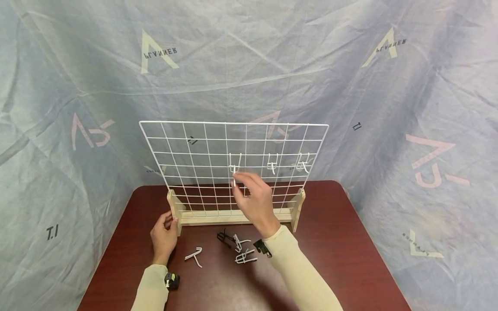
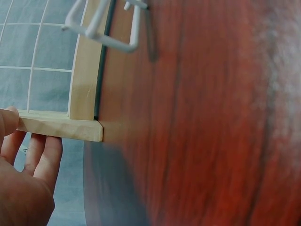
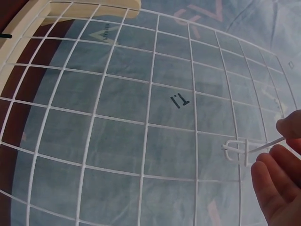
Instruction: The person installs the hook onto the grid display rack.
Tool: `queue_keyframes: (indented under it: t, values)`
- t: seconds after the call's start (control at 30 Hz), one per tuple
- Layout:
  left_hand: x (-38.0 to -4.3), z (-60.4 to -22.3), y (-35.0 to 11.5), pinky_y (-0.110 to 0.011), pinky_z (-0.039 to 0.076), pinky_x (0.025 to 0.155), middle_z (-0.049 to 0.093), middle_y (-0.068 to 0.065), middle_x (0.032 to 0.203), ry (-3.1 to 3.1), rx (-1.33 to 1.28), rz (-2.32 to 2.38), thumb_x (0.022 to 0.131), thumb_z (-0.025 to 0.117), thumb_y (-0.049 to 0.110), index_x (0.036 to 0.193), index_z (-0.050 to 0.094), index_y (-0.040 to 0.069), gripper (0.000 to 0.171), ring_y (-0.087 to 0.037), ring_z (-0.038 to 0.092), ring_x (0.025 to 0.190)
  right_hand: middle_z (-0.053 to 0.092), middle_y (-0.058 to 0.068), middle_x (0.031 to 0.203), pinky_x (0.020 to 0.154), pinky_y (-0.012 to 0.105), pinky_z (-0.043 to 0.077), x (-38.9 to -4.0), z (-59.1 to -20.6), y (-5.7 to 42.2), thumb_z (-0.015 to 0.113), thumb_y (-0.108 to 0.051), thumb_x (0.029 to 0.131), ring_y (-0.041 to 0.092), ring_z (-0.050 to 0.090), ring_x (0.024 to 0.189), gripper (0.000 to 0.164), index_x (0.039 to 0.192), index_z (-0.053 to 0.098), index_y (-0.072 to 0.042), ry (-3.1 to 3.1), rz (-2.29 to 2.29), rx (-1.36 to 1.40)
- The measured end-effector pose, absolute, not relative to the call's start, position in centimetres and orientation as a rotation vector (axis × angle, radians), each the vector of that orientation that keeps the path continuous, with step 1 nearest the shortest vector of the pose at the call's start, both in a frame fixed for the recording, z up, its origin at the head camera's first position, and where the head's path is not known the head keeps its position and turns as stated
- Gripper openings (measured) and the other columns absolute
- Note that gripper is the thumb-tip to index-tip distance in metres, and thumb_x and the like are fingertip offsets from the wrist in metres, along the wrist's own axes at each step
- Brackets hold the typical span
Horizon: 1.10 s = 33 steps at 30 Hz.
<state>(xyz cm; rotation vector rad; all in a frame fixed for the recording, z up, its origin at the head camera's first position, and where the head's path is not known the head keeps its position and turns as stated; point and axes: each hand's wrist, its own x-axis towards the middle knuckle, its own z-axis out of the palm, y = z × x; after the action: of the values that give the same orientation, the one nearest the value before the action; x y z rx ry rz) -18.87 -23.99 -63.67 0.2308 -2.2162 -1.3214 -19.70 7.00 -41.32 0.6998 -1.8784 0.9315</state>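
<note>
A white wire grid panel (image 1: 233,124) stands upright in a wooden stand (image 1: 218,221). My right hand (image 1: 256,201) pinches the prong of a white wire hook (image 3: 245,149) between thumb and fingertips. That hook's looped back lies against the grid wires, left of two other white hooks (image 1: 272,166) hanging on the panel. At the stand's left end, my left hand (image 1: 163,237) holds the wooden side piece (image 2: 61,127), its thumb on one face and the fingers on the other.
On the dark red table (image 1: 334,259) in front of the stand lie a black hook (image 1: 222,236) and several white hooks (image 1: 245,257); one white hook (image 1: 194,255) lies apart at the left. Grey printed cloth (image 1: 241,65) hangs behind and at both sides.
</note>
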Motion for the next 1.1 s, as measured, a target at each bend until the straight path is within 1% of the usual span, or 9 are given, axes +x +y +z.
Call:
queue_keyframes:
  t: [0.07,0.27,0.5,0.87,1.1]
  values:
    - [-18.8,-63.7,-24.0,0.004,0.042,0.077,0.074,-0.021,0.121,-2.218,0.233,-1.323,0.101,0.073,0.009,0.132,0.069,0.003,0.032,-0.038,0.074,0.106,0.080,0.012,0.105,0.093,0.030,0.062,-19.5,-41.5,7.1,0.082,0.001,0.082,0.024,0.078,0.098,0.024,0.106,0.080,-0.001,-1.892,0.936,0.695]
    - [-18.8,-63.4,-23.9,0.004,0.042,0.077,0.074,-0.021,0.120,-2.214,0.242,-1.316,0.101,0.072,0.007,0.132,0.069,0.002,0.032,-0.038,0.074,0.106,0.080,0.011,0.105,0.091,0.033,0.063,-18.9,-42.0,7.5,0.084,-0.006,0.085,0.025,0.078,0.098,0.024,0.109,0.080,-0.002,-1.933,0.943,0.686]
    - [-18.9,-63.3,-23.9,0.005,0.041,0.078,0.074,-0.022,0.120,-2.216,0.246,-1.310,0.101,0.072,0.007,0.132,0.069,0.002,0.031,-0.038,0.074,0.105,0.081,0.008,0.108,0.091,0.034,0.063,-18.2,-43.0,8.3,0.082,-0.012,0.089,0.022,0.078,0.101,0.025,0.113,0.080,-0.005,-1.998,0.954,0.674]
    - [-18.7,-63.5,-23.9,0.003,0.042,0.077,0.075,-0.021,0.120,-2.228,0.243,-1.308,0.101,0.072,0.008,0.133,0.069,0.003,0.032,-0.039,0.075,0.105,0.080,0.007,0.109,0.090,0.036,0.062,-17.2,-46.1,10.7,0.085,-0.012,0.085,0.023,0.078,0.101,0.029,0.113,0.079,-0.005,-2.103,0.934,0.672]
    - [-18.7,-63.6,-23.9,0.002,0.042,0.077,0.075,-0.018,0.121,-2.233,0.254,-1.301,0.102,0.072,0.011,0.134,0.070,0.006,0.032,-0.038,0.074,0.106,0.079,0.011,0.115,0.097,0.036,0.061,-16.5,-48.5,11.9,0.086,-0.015,0.085,0.023,0.076,0.108,0.033,0.116,0.078,-0.005,-2.211,0.939,0.757]
